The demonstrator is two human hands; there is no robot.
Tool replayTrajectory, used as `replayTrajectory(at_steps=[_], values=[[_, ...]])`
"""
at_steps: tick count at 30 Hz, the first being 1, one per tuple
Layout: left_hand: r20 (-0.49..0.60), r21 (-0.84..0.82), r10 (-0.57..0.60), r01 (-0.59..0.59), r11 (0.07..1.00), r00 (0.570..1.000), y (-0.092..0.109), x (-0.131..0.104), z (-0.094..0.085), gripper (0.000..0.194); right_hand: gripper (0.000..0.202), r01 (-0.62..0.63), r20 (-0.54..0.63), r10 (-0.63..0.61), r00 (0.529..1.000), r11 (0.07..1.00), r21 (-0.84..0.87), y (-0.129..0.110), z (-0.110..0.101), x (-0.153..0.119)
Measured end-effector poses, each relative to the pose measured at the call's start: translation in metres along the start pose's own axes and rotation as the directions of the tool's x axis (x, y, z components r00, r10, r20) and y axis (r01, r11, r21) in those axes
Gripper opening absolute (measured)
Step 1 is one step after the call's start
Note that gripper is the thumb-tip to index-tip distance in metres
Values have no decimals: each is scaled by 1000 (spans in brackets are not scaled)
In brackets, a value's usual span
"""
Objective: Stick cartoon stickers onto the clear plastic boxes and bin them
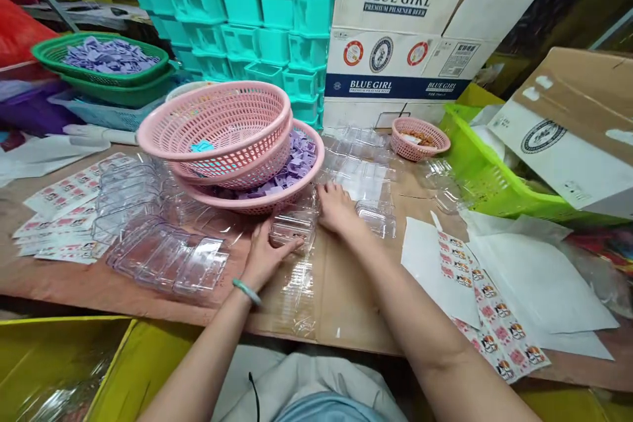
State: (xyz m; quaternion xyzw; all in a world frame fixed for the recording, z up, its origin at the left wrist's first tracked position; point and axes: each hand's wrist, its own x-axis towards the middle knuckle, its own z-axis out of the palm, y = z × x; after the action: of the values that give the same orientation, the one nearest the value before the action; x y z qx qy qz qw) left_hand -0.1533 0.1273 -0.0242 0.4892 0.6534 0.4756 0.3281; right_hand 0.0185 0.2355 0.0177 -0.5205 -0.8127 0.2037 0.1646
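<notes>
A clear plastic box (293,224) sits on the cardboard-covered table, between my two hands. My left hand (264,256), with a green bangle (246,292) at the wrist, grips its left side, the thumb along the near edge. At the right side, my right hand (337,208) has its fingers bent down against the box; the fingertips are partly hidden. Just beyond stand stacked pink baskets (222,135), the lowest holding purple packets (291,168). Nested clear plastic boxes (168,254) lie to the left, and more clear boxes (376,216) are beside my right hand.
Sticker sheets lie at left (69,204) and right (494,316), near white paper (544,277). Behind rise turquoise crates (237,6) and a white carton (386,33). A small pink basket (420,138) stands near a lime crate (494,165). Green baskets (103,82) are far left.
</notes>
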Motion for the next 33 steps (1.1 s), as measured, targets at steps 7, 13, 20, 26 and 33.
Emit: replayTrajectory(at_steps=[7,13,20,26,33], values=[[55,-605,-23,52,794,998,16,-12,5,55,64,38,116,-54,992,990,138,13,-8,-1],[-191,-710,-170,-16,704,967,6,-17,24,36,40,-83,-32,97,995,948,307,8,18,-28],[-404,-625,-216,-95,775,889,-3,-30,29,45,50,-125,-107,181,978,909,398,-12,43,-37],[-385,-559,-174,-80,825,906,11,-48,29,42,48,36,-294,269,917,679,733,-34,65,-91],[-408,-562,-46,-211,800,912,45,-66,12,34,44,153,-409,172,896,746,648,-71,56,-118]])
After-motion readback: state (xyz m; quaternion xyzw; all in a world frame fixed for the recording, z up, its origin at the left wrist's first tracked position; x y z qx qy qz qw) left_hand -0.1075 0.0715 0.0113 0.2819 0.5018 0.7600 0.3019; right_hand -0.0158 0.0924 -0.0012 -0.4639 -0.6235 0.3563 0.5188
